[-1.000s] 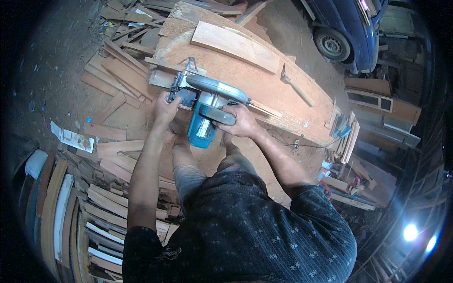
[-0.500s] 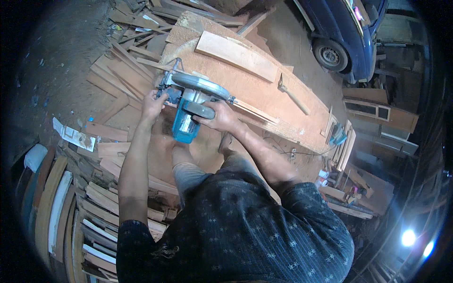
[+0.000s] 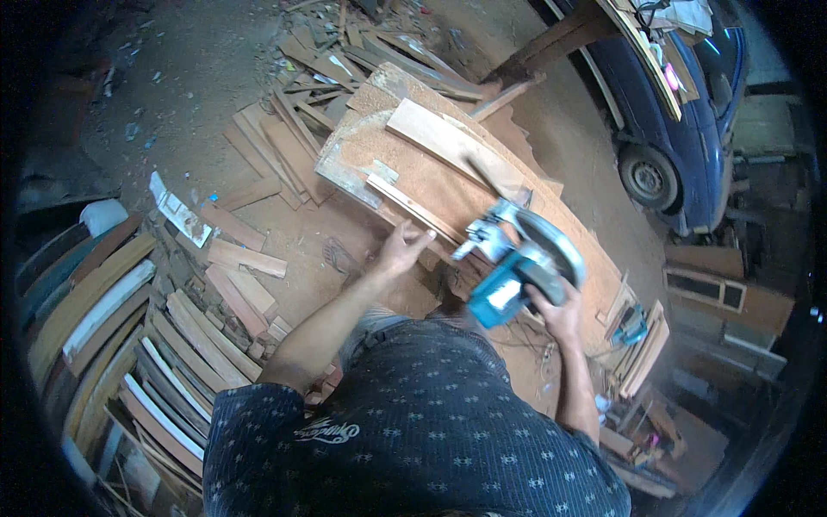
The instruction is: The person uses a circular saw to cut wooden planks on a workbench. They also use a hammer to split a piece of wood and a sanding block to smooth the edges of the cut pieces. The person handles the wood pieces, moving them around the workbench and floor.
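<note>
My right hand (image 3: 560, 310) grips the rear handle of a teal and silver circular saw (image 3: 498, 295), tilted and held up over the near edge of the workbench (image 3: 551, 237). Motion smears parts of the saw. My left hand (image 3: 401, 248) is empty, thumb and fingers apart, just beside a narrow wood strip (image 3: 413, 209) along the bench's near edge. Farther back on the sawdust-covered top lies a wide pale board (image 3: 439, 142). Behind the saw, the hammer seen earlier is mostly hidden.
A second teal power tool (image 3: 631, 326) sits at the bench's right end, beside stacked strips (image 3: 646, 349). Offcuts (image 3: 276, 151) litter the floor at left, and curved wood pieces (image 3: 202, 336) stand near my left arm. A blue car (image 3: 668, 129) is at far right.
The saw has moved right and swung off the strip at the bench edge, carried by my right hand. My left hand has let go of the saw's front. The view has shifted.
</note>
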A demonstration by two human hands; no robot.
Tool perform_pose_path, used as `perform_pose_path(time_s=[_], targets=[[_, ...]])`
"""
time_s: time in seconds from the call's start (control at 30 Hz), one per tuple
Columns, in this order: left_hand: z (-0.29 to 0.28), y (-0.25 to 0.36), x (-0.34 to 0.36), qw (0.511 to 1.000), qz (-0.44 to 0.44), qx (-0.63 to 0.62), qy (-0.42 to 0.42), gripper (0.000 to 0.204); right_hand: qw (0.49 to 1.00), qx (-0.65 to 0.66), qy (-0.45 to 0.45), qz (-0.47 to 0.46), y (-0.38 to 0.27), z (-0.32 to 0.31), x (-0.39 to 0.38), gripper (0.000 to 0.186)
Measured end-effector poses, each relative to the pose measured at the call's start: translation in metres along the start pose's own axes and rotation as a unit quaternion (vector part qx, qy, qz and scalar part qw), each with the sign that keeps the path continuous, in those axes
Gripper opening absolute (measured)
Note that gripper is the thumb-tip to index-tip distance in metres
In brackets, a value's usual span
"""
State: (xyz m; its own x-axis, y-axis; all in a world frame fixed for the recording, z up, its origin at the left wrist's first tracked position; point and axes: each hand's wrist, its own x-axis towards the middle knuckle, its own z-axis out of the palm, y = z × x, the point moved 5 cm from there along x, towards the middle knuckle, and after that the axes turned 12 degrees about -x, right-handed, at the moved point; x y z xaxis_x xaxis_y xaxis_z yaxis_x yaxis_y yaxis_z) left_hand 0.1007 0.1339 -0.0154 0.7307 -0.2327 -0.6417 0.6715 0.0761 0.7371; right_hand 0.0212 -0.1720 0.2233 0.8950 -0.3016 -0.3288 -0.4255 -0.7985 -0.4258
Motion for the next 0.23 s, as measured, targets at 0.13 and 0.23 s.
perform_pose_path(time_s=[0.13,0.23], targets=[[0.073,-0.061,0.023,0.99,-0.122,-0.028,0.072,0.123,0.997,0.068,-0.019,0.044,0.101,-0.114,-0.003,0.045],[0.13,-0.104,0.048,0.977,-0.139,-0.114,0.115,0.125,0.948,0.308,-0.063,0.048,0.165,-0.155,-0.001,0.052]])
